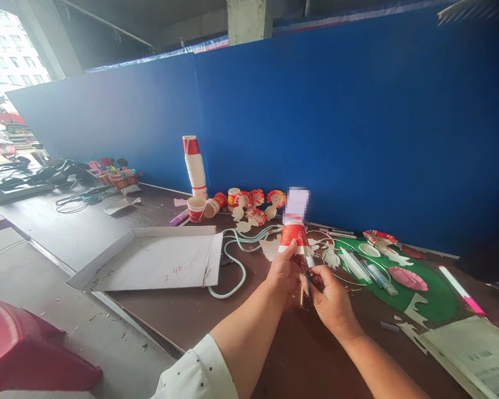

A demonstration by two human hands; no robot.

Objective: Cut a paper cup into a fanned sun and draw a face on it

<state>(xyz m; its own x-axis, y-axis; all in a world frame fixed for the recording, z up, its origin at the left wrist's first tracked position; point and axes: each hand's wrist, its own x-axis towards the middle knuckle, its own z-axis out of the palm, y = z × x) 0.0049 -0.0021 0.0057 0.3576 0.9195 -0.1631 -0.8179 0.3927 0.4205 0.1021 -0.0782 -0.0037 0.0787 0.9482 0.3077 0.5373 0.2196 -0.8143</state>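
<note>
Under a concrete ceiling: a tall blue panel runs behind the table, with a pillar above it and a bright building outside at far left.
Brown tabletop: dark and scattered with cut paper; a grey surface littered with scraps lies at lower left, beside a red plastic piece.
White cardboard tray: shallow, marked with handwriting, just left of a looped pale cable.
Panel foot: a tall cup stack, near paper figures with red trim.
Green sheet: on the right, bearing a pink fluted paper; a pink-capped marker lies at its edge.
Red cup: held above the table, in front of the panel; a blurred pale rectangle shows just beyond it.
Left hand: clamped on the red cup, thumb pressed along its near side.
Right hand: fingers together around a slim dark tool, close below the cup; I cannot tell its kind, nor whether its tip touches the cup.
</note>
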